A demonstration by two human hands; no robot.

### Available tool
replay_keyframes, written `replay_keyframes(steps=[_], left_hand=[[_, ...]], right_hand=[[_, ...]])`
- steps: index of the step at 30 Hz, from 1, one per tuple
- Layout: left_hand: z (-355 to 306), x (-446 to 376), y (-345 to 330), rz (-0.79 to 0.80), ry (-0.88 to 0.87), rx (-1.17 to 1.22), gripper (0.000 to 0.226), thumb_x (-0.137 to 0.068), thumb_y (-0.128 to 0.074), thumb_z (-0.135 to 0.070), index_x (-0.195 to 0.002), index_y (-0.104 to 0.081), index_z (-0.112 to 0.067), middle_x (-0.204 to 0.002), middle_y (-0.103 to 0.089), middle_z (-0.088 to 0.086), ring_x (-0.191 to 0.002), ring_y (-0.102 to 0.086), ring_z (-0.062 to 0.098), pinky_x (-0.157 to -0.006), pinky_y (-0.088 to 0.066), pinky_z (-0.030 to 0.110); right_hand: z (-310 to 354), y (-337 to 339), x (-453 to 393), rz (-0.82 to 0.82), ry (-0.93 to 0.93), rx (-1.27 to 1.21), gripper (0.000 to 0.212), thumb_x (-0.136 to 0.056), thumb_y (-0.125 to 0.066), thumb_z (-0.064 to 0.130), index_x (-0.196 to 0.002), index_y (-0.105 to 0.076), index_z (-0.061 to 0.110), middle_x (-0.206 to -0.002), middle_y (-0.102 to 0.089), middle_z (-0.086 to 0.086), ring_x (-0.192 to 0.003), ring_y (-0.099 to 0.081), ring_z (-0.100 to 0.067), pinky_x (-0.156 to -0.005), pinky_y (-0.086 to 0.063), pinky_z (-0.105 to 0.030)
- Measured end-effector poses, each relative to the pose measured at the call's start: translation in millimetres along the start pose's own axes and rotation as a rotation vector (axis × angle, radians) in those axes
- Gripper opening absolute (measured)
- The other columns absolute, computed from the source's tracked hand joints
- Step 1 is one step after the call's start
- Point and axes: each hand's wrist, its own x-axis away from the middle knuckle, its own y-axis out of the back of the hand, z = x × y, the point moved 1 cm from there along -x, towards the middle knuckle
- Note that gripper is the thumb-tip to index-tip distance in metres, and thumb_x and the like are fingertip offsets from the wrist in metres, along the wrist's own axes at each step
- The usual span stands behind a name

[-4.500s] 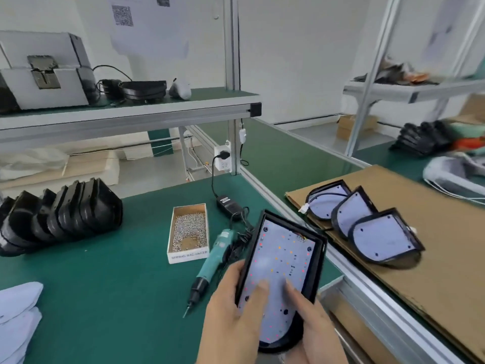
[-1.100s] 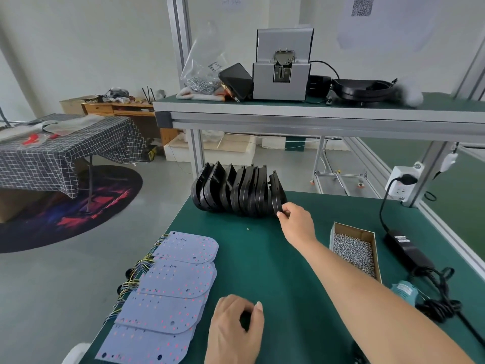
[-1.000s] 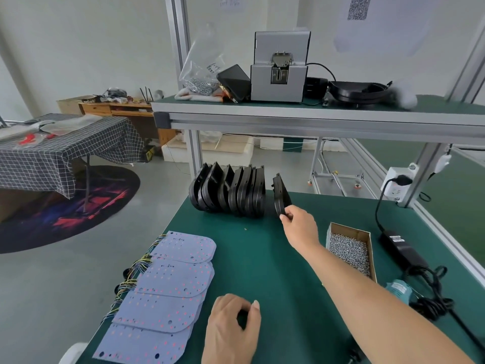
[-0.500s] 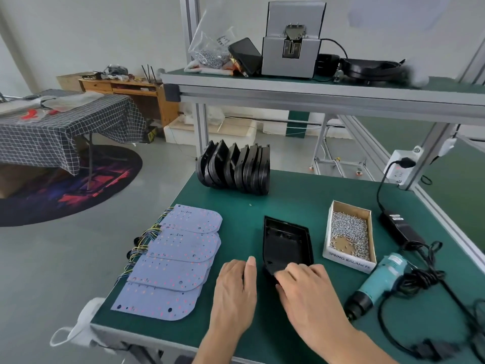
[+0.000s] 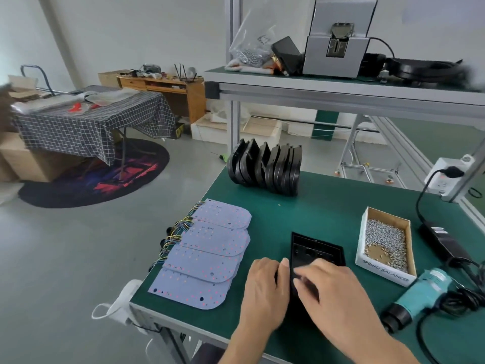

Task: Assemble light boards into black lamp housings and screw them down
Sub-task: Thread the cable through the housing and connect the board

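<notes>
An empty black lamp housing [image 5: 317, 252] lies flat, open side up, on the green bench near its front edge. My left hand [image 5: 262, 290] rests against the housing's left side, fingers fairly straight. My right hand [image 5: 333, 298] lies over the housing's near half with fingers reaching inside it; whether they pinch anything is hidden. Several pale blue light boards [image 5: 207, 253] with coloured wires lie overlapped to the left. A row of upright black housings [image 5: 265, 166] stands at the bench's back edge.
A cardboard box of screws [image 5: 385, 240] sits right of the housing. A teal electric screwdriver [image 5: 417, 295] and its black cables lie at the front right, a power adapter [image 5: 443, 240] behind them. An overhead shelf [image 5: 341, 93] spans the back. The bench's left edge drops off beside the boards.
My right hand took one housing from the upright row and laid it flat near the front. Both hands have since closed in on it; the right now reaches into the housing.
</notes>
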Motion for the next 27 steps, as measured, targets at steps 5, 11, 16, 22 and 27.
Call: replay_keyframes(steps=[5, 11, 16, 22, 27], left_hand=[[4.2, 0.1, 2.5, 0.041, 0.039, 0.065, 0.028, -0.100, -0.050, -0.015, -0.073, -0.052, -0.009, -0.078, -0.061, 0.008, -0.076, -0.050, 0.027, -0.070, -0.042, 0.045], [-8.1, 6.5, 16.9, -0.038, 0.097, 0.080, 0.021, -0.098, -0.056, -0.014, -0.081, -0.064, -0.007, -0.086, -0.064, 0.005, -0.084, -0.055, 0.025, -0.073, -0.045, 0.041], [-12.4, 6.8, 47.0, -0.147, 0.065, -0.083, 0.020, -0.097, -0.053, -0.028, -0.087, -0.067, -0.018, -0.094, -0.063, -0.007, -0.093, -0.057, 0.016, -0.082, -0.047, 0.031], [25.4, -19.6, 83.3, 0.058, 0.246, -0.499, 0.044, -0.102, -0.048, -0.034, -0.142, -0.052, -0.017, -0.159, -0.043, 0.002, -0.153, -0.027, 0.028, -0.125, -0.017, 0.047], [50.8, -26.9, 85.2, 0.193, 0.291, -0.569, 0.054, -0.107, -0.036, -0.046, -0.155, -0.034, -0.020, -0.170, -0.024, -0.001, -0.159, -0.010, 0.020, -0.127, 0.003, 0.050]], right_hand=[[23.4, -12.9, -89.9, 0.158, -0.053, -0.303, 0.017, -0.098, -0.068, 0.027, -0.109, -0.079, 0.022, -0.096, -0.071, 0.011, -0.091, -0.067, -0.010, -0.090, -0.052, -0.033], [50.2, -58.9, -154.2, 0.331, 0.022, -0.257, 0.022, -0.099, -0.062, 0.026, -0.111, -0.078, 0.015, -0.100, -0.069, 0.005, -0.099, -0.065, -0.019, -0.090, -0.052, -0.035], [43.5, -100.3, -205.9, 0.436, -0.037, -0.104, 0.050, -0.101, -0.063, 0.038, -0.143, -0.059, 0.012, -0.147, -0.054, -0.012, -0.136, -0.051, -0.031, -0.110, -0.044, -0.041], [39.6, -141.7, -223.9, 0.521, -0.069, 0.002, 0.080, -0.094, -0.059, 0.065, -0.157, -0.036, 0.021, -0.162, -0.033, -0.007, -0.149, -0.033, -0.031, -0.116, -0.035, -0.050], [34.1, -149.0, -226.9, 0.440, 0.001, 0.110, 0.076, -0.091, -0.050, 0.078, -0.144, -0.051, 0.024, -0.149, -0.049, -0.005, -0.139, -0.042, -0.032, -0.107, -0.036, -0.048]])
